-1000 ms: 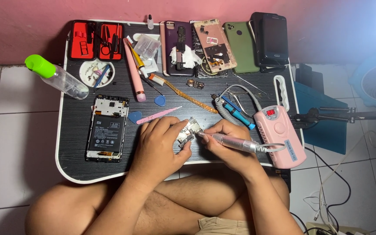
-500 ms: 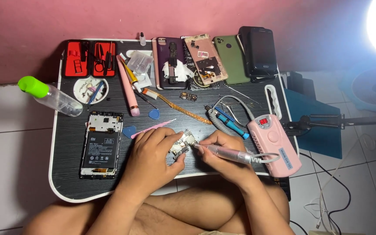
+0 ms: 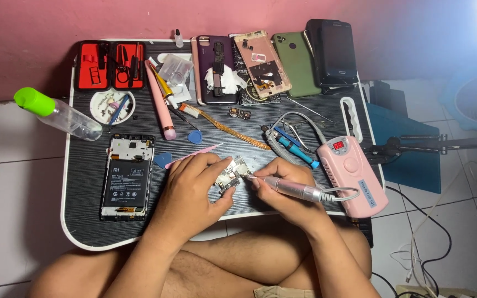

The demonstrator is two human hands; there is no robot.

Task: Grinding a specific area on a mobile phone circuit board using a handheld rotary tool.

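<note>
My left hand (image 3: 191,190) pinches a small phone circuit board (image 3: 232,172) against the black lap table (image 3: 84,221), near its front edge. My right hand (image 3: 282,190) grips a slim silver rotary tool handpiece (image 3: 291,189) like a pen. Its tip touches the right end of the board. A grey cable runs from the handpiece to a pink control box (image 3: 351,176) at the right of the table.
An opened phone (image 3: 128,176) lies left of my hands. Several phones and back covers (image 3: 271,63) line the far edge. A red tool case (image 3: 109,65), a clear bottle with a green cap (image 3: 59,115), a pink spudger (image 3: 160,107), blue picks and a blue screwdriver (image 3: 298,152) lie around.
The view has shifted slightly, so the table sits higher and further left. My hands stay on the board, with the tool tip still at it.
</note>
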